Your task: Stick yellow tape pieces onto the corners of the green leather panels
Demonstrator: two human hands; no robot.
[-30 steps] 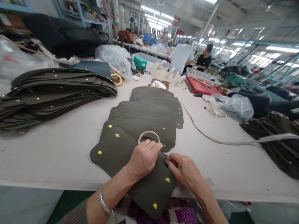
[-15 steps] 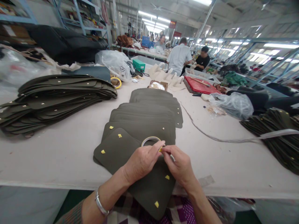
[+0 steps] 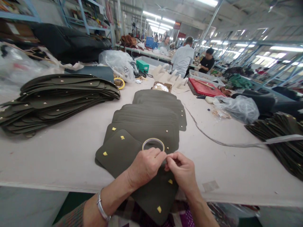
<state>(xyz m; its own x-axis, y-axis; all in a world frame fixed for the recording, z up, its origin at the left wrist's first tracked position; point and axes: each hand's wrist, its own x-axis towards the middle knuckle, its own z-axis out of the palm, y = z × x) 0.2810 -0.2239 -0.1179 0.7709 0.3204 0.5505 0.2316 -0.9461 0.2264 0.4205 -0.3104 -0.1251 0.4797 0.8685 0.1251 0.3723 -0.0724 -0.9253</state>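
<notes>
My left hand [image 3: 146,166] is closed around the lower edge of a roll of yellow tape [image 3: 153,139]. Its fingertips meet those of my right hand [image 3: 182,170], which is pinched at the tape; the bit between them is too small to make out. Beneath both hands lies a dark green flat piece [image 3: 118,151] with rounded corners, turned askew and hanging over the table edge. Small yellow tape bits [image 3: 122,137] stick near its corners. Under it, a fanned stack of similar pieces [image 3: 146,113] stretches away, with small metal studs [image 3: 167,131] at the right side.
A pile of studded dark green pieces [image 3: 59,97] lies left, and another bundle [image 3: 281,142] right. Behind the stack stands a small box of metal bits [image 3: 162,87]. A red board [image 3: 205,87], plastic bags [image 3: 243,107] and a cord [image 3: 213,138] are on the table [image 3: 59,157]. People work farther back.
Both hands have moved slightly down, toward me. The tape roll shows more of its ring above my left hand, and a metal stud beside it is now uncovered.
</notes>
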